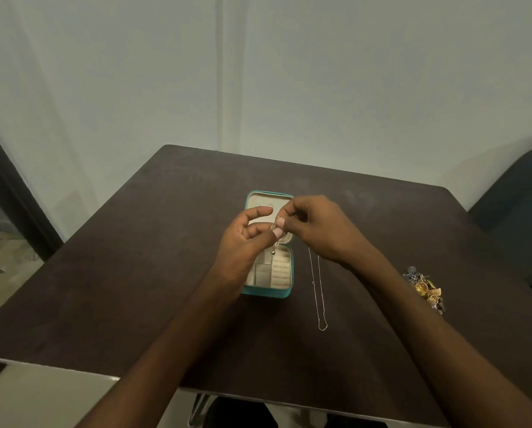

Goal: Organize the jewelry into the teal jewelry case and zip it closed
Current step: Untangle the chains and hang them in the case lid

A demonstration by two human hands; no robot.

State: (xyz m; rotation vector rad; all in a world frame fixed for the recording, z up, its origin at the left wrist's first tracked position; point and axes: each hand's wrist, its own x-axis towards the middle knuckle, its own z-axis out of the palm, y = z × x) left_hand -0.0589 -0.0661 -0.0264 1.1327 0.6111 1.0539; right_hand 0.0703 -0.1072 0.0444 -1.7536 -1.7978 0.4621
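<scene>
Teal zip-around jewelry case [266,292] lies open on the dark worktop [135,273].
Both hands, left [246,239] and right [315,227], pinch a thin gold pendant chain [274,239] above it; the slack could tangle or snag.

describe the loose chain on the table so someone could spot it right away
On the dark table, find the open teal case near the middle. Just right of it, a thin silver chain lies stretched out in a long narrow loop. Unlike the gold heap of jewelry at the right edge, it lies alone, pale and straight.
</scene>
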